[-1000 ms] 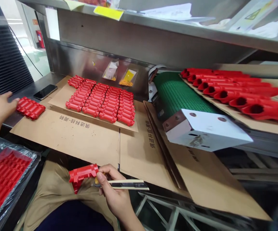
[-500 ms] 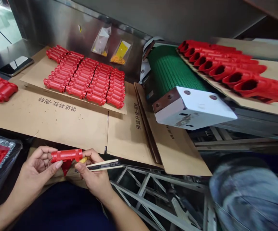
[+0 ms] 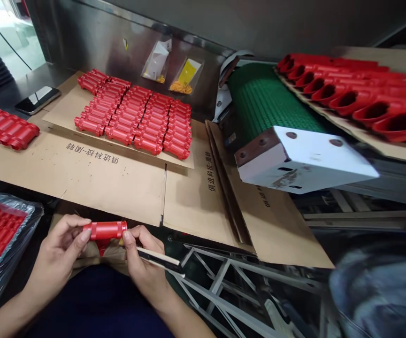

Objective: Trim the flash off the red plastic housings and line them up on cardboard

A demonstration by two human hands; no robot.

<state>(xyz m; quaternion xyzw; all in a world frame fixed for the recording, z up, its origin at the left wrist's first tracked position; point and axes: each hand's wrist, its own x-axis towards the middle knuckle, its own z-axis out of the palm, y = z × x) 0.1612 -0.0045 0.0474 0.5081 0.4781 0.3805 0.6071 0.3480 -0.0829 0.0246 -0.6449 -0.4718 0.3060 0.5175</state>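
My left hand (image 3: 64, 246) pinches the left end of a red plastic tube (image 3: 107, 230) between thumb and fingers, above my lap. A narrower red piece sticks out beneath the tube, partly hidden. My right hand (image 3: 146, 260) is closed around a utility knife (image 3: 160, 261) with a pale and black handle, which points out to the right. The thumb of that hand also presses on the tube's right end. A small bit of yellow shows by the right fingers; the knife's blade cannot be made out.
Rows of red tubes (image 3: 132, 119) lie on a cardboard sheet (image 3: 60, 110), with more (image 3: 7, 129) at left. A lined crate (image 3: 35, 211) of red parts stands low left. Beyond are a phone (image 3: 38, 100), a green conveyor belt (image 3: 269, 101) and red open-ended parts (image 3: 347, 101). A person's blurred sleeve (image 3: 382, 286) is at right.
The red tube has been rolled in my fingers and shows a smoother side. The knife handle now tilts downward to the right, and the yellow bit is mostly hidden. The view has shifted left.
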